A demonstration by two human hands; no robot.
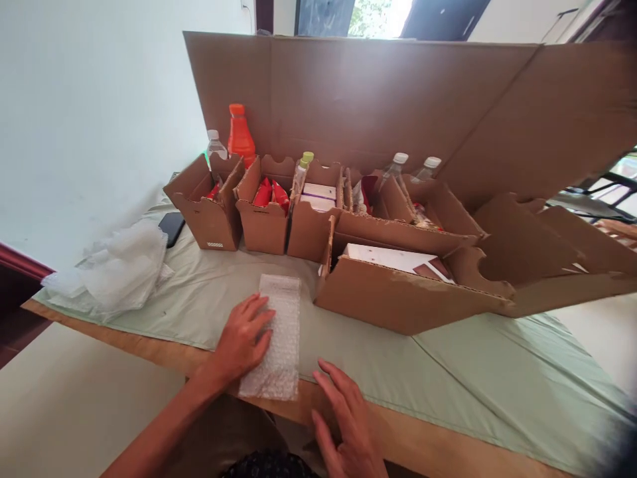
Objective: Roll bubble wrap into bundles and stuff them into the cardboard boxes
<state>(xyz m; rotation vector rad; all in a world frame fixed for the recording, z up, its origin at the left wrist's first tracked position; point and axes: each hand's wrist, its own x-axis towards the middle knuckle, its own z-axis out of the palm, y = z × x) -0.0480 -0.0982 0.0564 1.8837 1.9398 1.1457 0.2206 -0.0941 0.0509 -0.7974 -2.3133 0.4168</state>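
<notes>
A strip of bubble wrap (281, 318) lies flat on the pale green cloth (448, 372) near the table's front edge. My left hand (242, 340) rests palm down on its left side, fingers stretched out. To the right of the wrap, my right hand (346, 418) hovers over the table's wooden edge, fingers spread and holding nothing. Just behind stands an open cardboard box (398, 299) with a white and maroon packet (398, 260) inside.
A row of small cardboard boxes (263, 222) holds red packets, white cartons and bottles; an orange bottle (241, 136) stands behind. A tall cardboard sheet (373, 99) backs them. Crumpled plastic (114, 269) and a dark phone (172, 227) lie at the left.
</notes>
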